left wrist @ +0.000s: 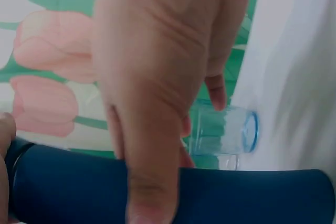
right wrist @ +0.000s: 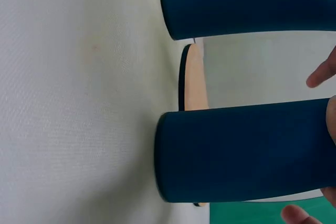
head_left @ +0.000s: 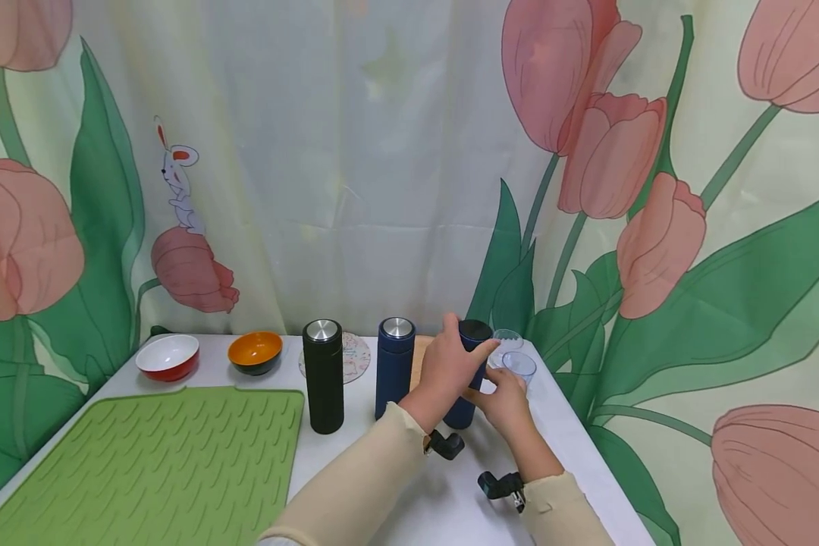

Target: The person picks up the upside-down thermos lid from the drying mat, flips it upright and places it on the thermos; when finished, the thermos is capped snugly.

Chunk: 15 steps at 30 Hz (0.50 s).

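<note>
A navy thermos bottle (head_left: 459, 413) with a black top is between my two hands, its base at the white table. My left hand (head_left: 442, 365) holds it near the top, thumb and fingers spread round it. Lower down, my right hand (head_left: 506, 403) grips the bottle's body from the right. In the left wrist view, the right thumb (left wrist: 152, 192) lies across the navy side. The right wrist view shows the bottle's lower half (right wrist: 241, 153), with fingertips at the right edge. Just left stands a second navy bottle (head_left: 394, 364) with a silver lid top.
A black bottle (head_left: 324, 387) stands further left. Two clear glasses (head_left: 521, 365) are behind my right hand. A wooden board (head_left: 420, 356) and a round patterned mat (head_left: 356, 359) lie at the back. Left are an orange bowl (head_left: 255, 350), a white-and-red bowl (head_left: 169, 356) and a green mat (head_left: 157, 462).
</note>
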### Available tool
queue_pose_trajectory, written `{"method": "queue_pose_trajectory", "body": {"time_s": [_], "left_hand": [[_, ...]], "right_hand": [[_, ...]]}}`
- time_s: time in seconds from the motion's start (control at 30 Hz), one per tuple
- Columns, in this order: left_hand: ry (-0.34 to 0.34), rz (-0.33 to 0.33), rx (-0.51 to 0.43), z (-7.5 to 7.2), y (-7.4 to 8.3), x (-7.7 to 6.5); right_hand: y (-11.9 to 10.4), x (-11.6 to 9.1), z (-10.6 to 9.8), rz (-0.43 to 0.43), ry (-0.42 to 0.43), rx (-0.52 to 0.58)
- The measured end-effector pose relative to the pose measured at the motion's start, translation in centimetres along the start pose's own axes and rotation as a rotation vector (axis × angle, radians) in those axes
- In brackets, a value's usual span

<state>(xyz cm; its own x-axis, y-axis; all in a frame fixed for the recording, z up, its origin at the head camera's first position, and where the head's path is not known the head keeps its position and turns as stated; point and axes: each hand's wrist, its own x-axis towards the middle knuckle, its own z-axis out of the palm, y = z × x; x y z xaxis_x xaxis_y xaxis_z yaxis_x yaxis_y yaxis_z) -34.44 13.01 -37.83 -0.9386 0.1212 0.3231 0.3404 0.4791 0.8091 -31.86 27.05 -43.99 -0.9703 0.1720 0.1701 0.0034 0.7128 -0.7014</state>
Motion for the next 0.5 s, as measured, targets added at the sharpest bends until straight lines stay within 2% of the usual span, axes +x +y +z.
{"method": "queue_pose_trajectory", "body": {"time_s": [0.13,0.2,0.4,0.5], "left_hand": [[-0.083,0.05,-0.035,-1.2,-0.3,0.3],[-0.104,0.05,-0.03,-1.6,-0.3,0.4],[-0.057,-0.035,0.048,-1.0,0.5,0.7],[-0.042,-0.034,0.113,-0.8,0.9,0.8]], "right_hand": [[-0.4,0.2,-0.1,-0.002,0.007,0.001],[-0.4,0.3,-0.2,-0.014,0.01,0.002],[-0.1,0.1,0.0,-0.007,-0.007,0.006],[-0.1,-0.1,0.2,0.002,-0.009,0.028]]}}
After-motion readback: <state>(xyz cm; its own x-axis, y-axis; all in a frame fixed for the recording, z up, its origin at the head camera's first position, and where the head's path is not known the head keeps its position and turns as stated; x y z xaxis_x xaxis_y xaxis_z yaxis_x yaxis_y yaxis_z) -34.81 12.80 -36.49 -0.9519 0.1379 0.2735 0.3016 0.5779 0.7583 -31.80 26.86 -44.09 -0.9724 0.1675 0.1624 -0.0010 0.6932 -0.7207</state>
